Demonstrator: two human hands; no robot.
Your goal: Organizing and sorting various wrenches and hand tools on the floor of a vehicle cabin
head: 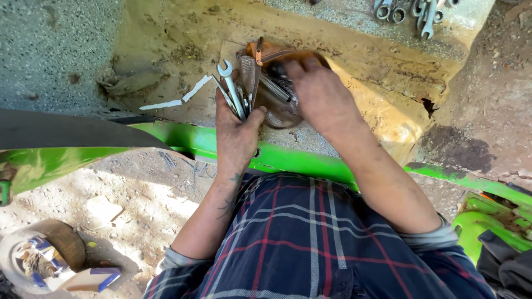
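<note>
A dusty concrete step (pixel 354 22) sits beyond a green metal bar (pixel 310 163). At twelve o'clock, the left hand (pixel 235 133) clenches a bundle of wrenches (pixel 233 91) (grimy ones), while the right hand (pixel 318 91) has its fingers buried inside the orange pouch (pixel 277 52), grip hidden.

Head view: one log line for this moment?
left hand: holds wrenches | right hand: in pouch | more wrenches: ledge

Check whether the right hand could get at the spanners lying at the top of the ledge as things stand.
Probably yes. The right hand is busy in the orange pouch, but the bare ledge between it and the spanners shows nothing in the way. The left hand holds other spanners.
</note>
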